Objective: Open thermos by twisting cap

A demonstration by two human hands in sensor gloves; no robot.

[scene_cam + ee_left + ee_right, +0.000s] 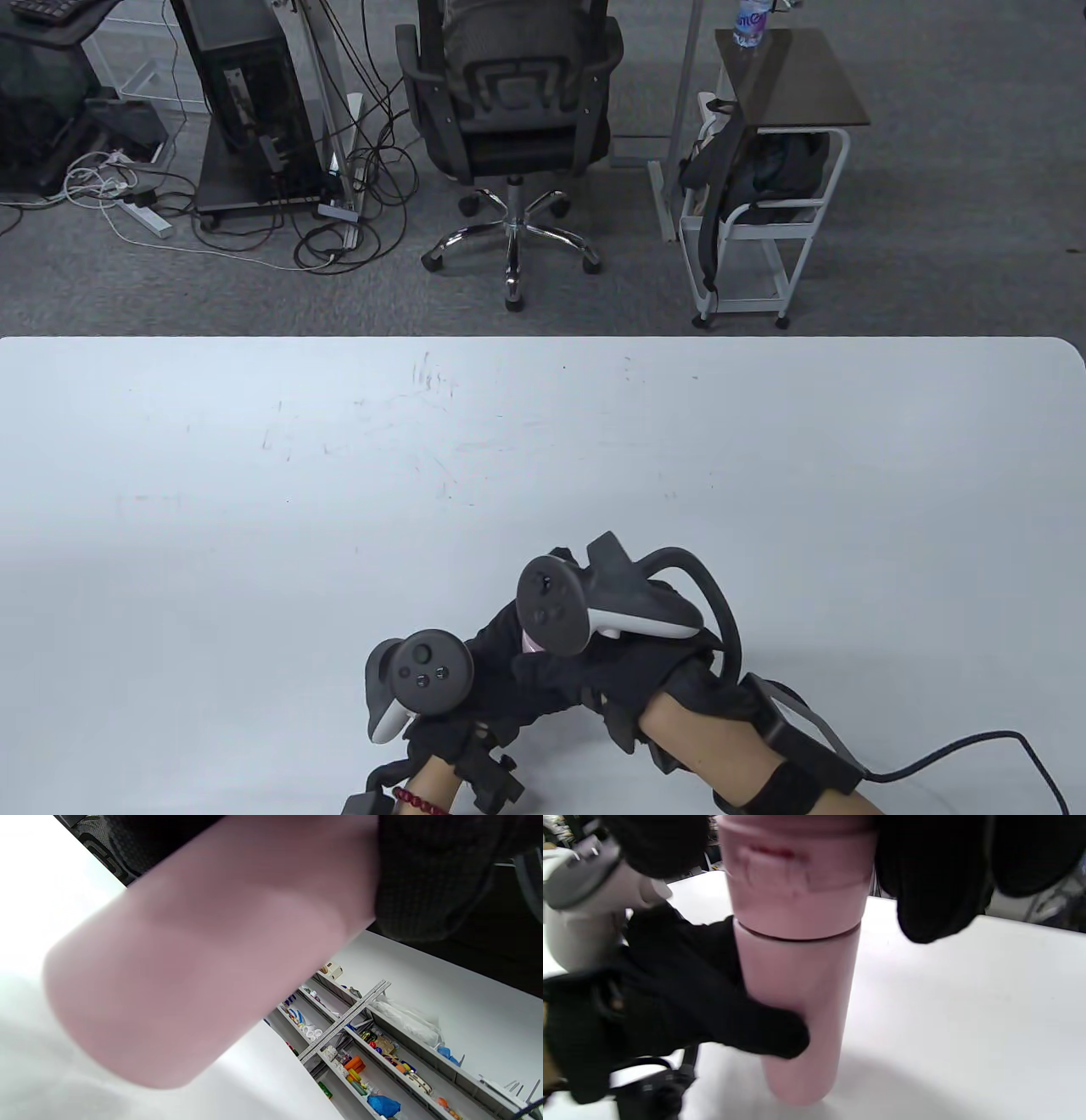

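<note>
Pink thermos (797,1005) upright on table (967,1005): my left hand (683,1001) grips its body, right hand (937,870) grips cap (797,874).

Matt pink thermos (797,984), knitted black-cloth hands (691,1005), smooth white table (254,509)

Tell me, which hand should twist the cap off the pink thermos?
The right hand. It sits up at the cap, while the left hand grips the thermos body lower down, steadying it upright on the table.
</note>
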